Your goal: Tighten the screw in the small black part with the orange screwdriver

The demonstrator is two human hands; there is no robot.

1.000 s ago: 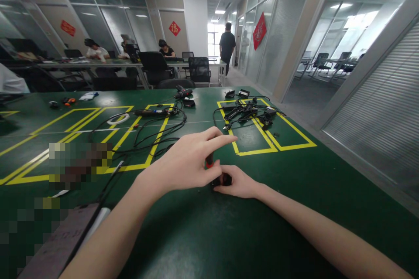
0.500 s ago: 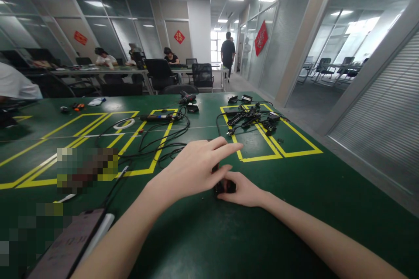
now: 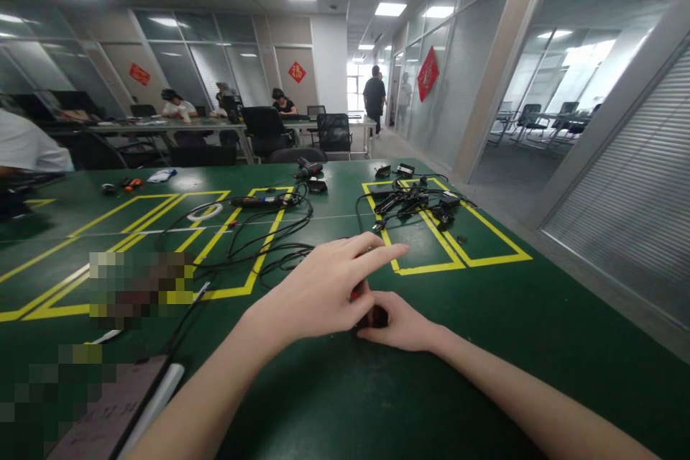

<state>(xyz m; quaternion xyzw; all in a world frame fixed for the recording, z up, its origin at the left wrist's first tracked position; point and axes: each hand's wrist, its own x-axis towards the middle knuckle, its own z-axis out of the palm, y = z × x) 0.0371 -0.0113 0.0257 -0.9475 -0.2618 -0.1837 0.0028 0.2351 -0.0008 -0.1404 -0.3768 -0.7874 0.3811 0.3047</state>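
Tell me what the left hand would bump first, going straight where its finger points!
Probably the tangled pile of black cables; the left hand might pass over it, as depth is unclear.

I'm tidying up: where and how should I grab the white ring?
I'd pinch the near rim of the thin white ring from above, with the left hand, the nearer one: it lies flat on the green table, and its open middle should admit a fingertip.

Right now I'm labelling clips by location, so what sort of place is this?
Probably an office with a shared work area: a green table marked with yellow tape, black office chairs by a further desk, and glass partitions with blinds.
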